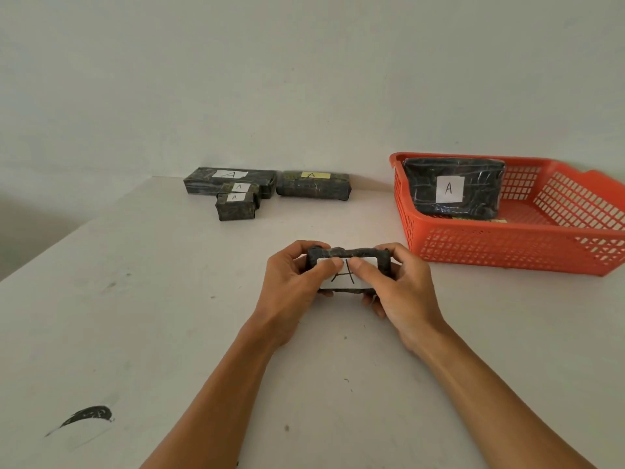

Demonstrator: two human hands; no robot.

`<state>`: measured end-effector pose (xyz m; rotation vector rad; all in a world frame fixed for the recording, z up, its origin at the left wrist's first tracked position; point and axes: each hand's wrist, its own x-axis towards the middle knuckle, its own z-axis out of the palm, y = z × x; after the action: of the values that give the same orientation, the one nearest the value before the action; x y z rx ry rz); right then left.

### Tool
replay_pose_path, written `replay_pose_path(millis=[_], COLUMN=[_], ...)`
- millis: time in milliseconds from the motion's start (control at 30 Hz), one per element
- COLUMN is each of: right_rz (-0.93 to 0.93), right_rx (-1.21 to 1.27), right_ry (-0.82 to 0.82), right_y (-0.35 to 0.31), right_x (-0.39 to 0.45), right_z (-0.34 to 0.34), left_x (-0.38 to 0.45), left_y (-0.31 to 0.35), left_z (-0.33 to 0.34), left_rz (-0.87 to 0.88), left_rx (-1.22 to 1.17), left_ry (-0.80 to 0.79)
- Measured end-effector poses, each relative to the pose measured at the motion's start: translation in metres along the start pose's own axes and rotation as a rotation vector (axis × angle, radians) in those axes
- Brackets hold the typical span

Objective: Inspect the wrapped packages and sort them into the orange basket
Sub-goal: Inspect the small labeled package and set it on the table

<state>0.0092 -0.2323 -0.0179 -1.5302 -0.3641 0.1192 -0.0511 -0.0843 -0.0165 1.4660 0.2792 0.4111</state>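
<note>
A small dark wrapped package with a white label marked A is held above the table's middle. My left hand grips its left end and my right hand grips its right end, both thumbs on the label. The orange basket stands at the right and holds a large dark package labelled A, leaning on the basket's back left wall. At the table's far edge lie a long package, two small packages in front of it, and a package with a yellow label.
The white table has a black smear near its front left. Its left edge runs diagonally from the far packages toward the lower left. A plain wall stands right behind the table.
</note>
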Motion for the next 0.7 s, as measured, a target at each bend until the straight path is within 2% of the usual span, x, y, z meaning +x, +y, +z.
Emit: replay_pose_path(millis=[267, 467, 700], right_rz=[-0.006, 0.011, 0.051], right_rx=[-0.020, -0.019, 0.108], right_ry=[-0.038, 0.012, 0.049], right_y=[0.0038, 0.0040, 0.0047], right_x=[-0.0009, 0.0007, 0.0045], right_z=[-0.0007, -0.0014, -0.0033], left_x=[0.0004, 0.0011, 0.0006], left_y=[0.0003, -0.0003, 0.0054], left_z=[-0.0014, -0.0014, -0.0077], left_rz=[-0.014, -0.038, -0.107], left_rx=[0.023, 0.009, -0.165], left_ry=[0.022, 0.003, -0.070])
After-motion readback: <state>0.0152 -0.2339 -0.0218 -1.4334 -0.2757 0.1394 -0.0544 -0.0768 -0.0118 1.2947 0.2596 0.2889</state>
